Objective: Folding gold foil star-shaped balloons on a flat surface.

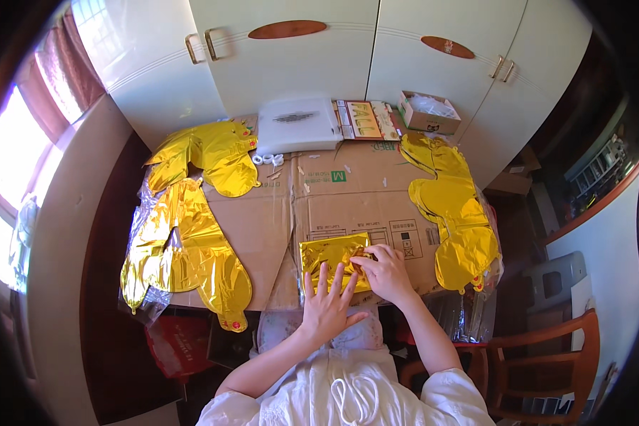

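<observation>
The left hand (326, 307) lies flat, fingers spread, on a folded gold foil balloon (331, 257) at the near edge of the cardboard-covered table (355, 195). The right hand (385, 271) pinches the balloon's right edge. Farther off, flat gold balloons (192, 248) lie at both sides, with a white box (296, 125) at the back.

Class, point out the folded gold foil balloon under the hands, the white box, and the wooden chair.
folded gold foil balloon (328, 254), head view, its upper left panel.
white box (296, 125), head view, lid centre.
wooden chair (547, 334), head view, top rail.

Both hands, left hand (326, 307) & right hand (387, 271), press folded gold foil balloon (331, 255) on cardboard (348, 199).
</observation>
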Action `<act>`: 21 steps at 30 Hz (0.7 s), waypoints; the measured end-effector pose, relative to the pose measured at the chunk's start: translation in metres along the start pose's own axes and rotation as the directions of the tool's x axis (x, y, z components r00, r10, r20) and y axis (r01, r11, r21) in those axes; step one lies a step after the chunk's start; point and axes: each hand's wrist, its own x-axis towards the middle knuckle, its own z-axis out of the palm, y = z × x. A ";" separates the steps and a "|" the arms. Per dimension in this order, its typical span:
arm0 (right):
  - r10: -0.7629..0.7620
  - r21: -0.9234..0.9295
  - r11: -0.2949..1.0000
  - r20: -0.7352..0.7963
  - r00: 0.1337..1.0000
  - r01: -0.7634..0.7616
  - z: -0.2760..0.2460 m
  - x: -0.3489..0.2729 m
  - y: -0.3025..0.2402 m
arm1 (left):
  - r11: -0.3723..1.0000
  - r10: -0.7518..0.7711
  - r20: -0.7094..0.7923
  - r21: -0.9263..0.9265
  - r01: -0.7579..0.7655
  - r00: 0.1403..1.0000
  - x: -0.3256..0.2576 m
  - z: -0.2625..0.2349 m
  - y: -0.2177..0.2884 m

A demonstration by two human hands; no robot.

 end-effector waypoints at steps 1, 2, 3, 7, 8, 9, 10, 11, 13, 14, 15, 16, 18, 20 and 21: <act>-0.001 0.004 1.000 0.003 1.000 0.001 -0.001 0.000 0.000 | 1.000 0.001 0.006 -0.001 -0.001 1.000 0.000 0.000 0.000; 0.000 -0.002 1.000 0.004 1.000 0.000 -0.001 0.000 0.000 | 1.000 0.001 0.012 -0.003 -0.001 1.000 0.000 0.000 -0.001; 0.000 -0.007 1.000 0.005 1.000 0.000 -0.001 -0.001 -0.001 | 1.000 0.006 0.010 -0.003 -0.006 1.000 -0.001 0.001 -0.001; 0.000 -0.019 1.000 0.009 1.000 0.000 0.000 -0.003 0.001 | 1.000 0.015 0.015 0.003 -0.015 1.000 -0.003 0.003 -0.001; 0.002 -0.016 1.000 0.008 1.000 -0.002 0.000 -0.003 0.001 | 1.000 0.017 0.020 0.004 -0.017 1.000 -0.003 0.003 -0.001; 0.003 -0.014 1.000 0.008 1.000 -0.003 0.000 -0.003 0.001 | 1.000 0.019 0.022 0.006 -0.019 1.000 -0.003 0.004 -0.001; 0.004 -0.011 1.000 0.007 1.000 -0.004 0.000 -0.003 0.000 | 1.000 0.021 0.024 0.007 -0.021 0.999 -0.003 0.005 -0.001; 0.001 -0.013 1.000 0.005 1.000 -0.001 0.001 -0.003 0.001 | 1.000 0.023 0.025 0.009 -0.024 0.999 -0.003 0.005 -0.002; -0.007 -0.016 1.000 0.000 1.000 0.007 0.001 -0.004 0.001 | 1.000 0.028 0.041 0.009 -0.028 0.999 -0.003 0.004 -0.002; -0.008 -0.021 1.000 -0.001 1.000 0.008 0.001 -0.004 0.001 | 0.999 0.030 0.048 0.010 -0.030 0.998 -0.003 0.003 -0.002; -0.010 -0.026 1.000 -0.001 1.000 0.010 0.001 -0.004 0.000 | 0.999 0.041 0.020 -0.019 -0.040 0.999 -0.003 0.001 -0.002; -0.012 -0.032 0.999 -0.002 1.000 0.011 0.001 -0.004 0.000 | 0.997 0.052 -0.007 -0.048 -0.052 0.999 -0.003 0.000 -0.003; -0.016 -0.024 1.000 -0.005 1.000 0.016 -0.001 -0.002 -0.004 | 0.987 -0.004 -0.087 -0.162 -0.011 0.996 -0.006 -0.007 -0.005; -0.012 -0.024 1.000 -0.004 1.000 0.012 -0.002 -0.003 -0.002 | 0.937 -0.138 -0.167 -0.342 0.074 0.976 -0.014 -0.018 -0.009; -0.009 -0.027 1.000 -0.003 1.000 0.009 -0.002 -0.004 -0.001 | 0.954 -0.202 -0.324 -0.280 0.111 0.924 -0.018 -0.025 -0.012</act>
